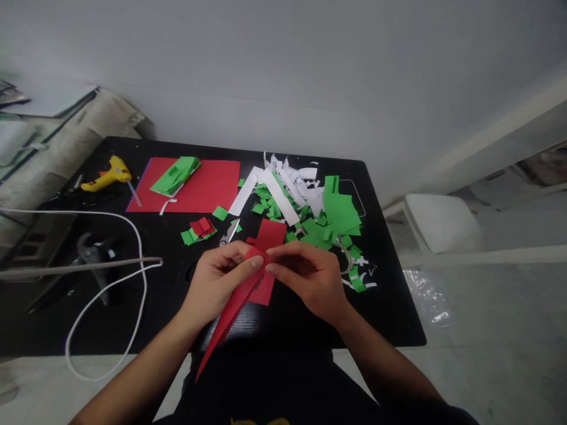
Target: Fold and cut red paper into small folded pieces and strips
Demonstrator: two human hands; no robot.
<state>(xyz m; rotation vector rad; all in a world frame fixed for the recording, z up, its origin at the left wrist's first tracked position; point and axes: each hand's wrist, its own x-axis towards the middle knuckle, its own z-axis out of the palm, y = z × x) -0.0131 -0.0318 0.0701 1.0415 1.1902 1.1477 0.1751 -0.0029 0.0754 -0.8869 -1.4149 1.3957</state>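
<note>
Both hands pinch a long folded red paper strip (230, 316) over the near part of the black table (283, 321). My left hand (221, 280) grips its upper end with thumb and fingers closed. My right hand (308, 274) pinches the same end from the right. The strip's pointed tail hangs down past the table's front edge. A flat red paper piece (271, 233) lies just behind the hands. Scissors (229, 233) lie beside it, partly hidden by paper.
A heap of green and white paper scraps (310, 203) covers the back right. A red sheet (199, 186) with a green stack (176, 175) lies at back left, beside a yellow glue gun (108, 174). A white cord (133, 277) loops at the left.
</note>
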